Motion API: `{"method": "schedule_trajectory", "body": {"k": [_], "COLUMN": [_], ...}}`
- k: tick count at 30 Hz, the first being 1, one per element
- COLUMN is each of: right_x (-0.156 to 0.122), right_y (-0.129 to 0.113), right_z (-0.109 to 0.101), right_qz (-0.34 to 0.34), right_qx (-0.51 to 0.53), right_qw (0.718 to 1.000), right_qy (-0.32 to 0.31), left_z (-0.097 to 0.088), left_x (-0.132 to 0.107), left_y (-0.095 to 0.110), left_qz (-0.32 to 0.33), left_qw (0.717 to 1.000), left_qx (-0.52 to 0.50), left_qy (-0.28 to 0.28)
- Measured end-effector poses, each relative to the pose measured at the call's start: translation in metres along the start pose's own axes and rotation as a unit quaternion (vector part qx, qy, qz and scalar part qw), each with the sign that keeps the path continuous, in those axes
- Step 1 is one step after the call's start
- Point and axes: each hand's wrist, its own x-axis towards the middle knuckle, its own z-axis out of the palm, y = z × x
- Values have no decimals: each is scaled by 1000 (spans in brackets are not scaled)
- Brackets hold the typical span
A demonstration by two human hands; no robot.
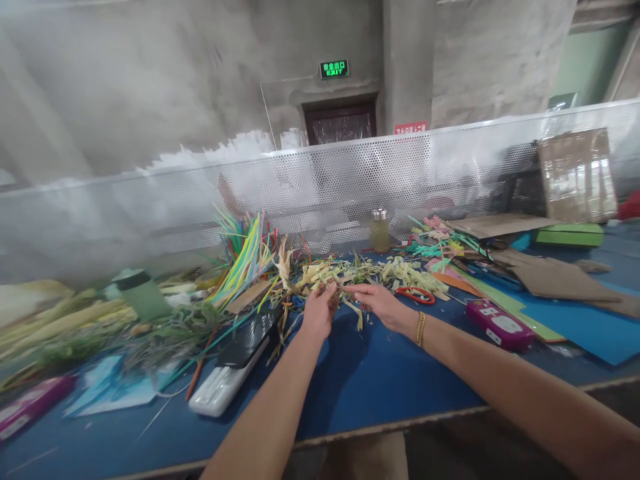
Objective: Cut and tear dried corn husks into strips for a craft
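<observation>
My left hand (321, 309) is closed, its fingers curled around something small and brownish that I cannot make out. My right hand (384, 305), with a gold bracelet at the wrist, reaches in from the right. Its thumb and fingers are pressed together, the tips meeting my left hand at that small thing. Just behind both hands lies a heap of pale yellow-green corn husk strips (407, 275). One husk strip (359, 317) droops below my fingers. Right of my right hand are red-handled scissors (416, 295). Blur hides the finer details.
On the blue table (380, 380) lie a white power bank (220, 387), a dark phone (250, 340), colourful pipe cleaners (245, 257) and a purple box (500, 325). A green cup (143, 293) stands left, a glass jar (380, 232) behind. Cardboard (560, 273) lies right; perforated metal (350, 180) borders the back.
</observation>
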Motion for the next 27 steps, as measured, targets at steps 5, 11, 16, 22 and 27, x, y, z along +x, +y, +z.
{"method": "schedule_trajectory", "body": {"k": [5,11,16,22,27], "right_x": [-1,1,2,3,4], "right_y": [5,-1,-3,-3,-5], "right_z": [3,0,-1,-4,-7], "right_qz": [-5,-29,-24,-37,-41], "right_qx": [11,15,31,41,38], "right_qw": [1000,998,996,993,996], "right_qy": [-26,61,82,102,76], "left_z": [-2,0,8,12,15], "left_x": [1,-2,-13,-20,-23], "left_y": [-2,-3,-2,-5,-4], "left_qz": [-4,1,1,-21,-64], "left_qw": [1000,996,983,972,976], "left_qx": [5,91,174,211,173], "left_qy": [-23,-19,-63,-105,-115]}}
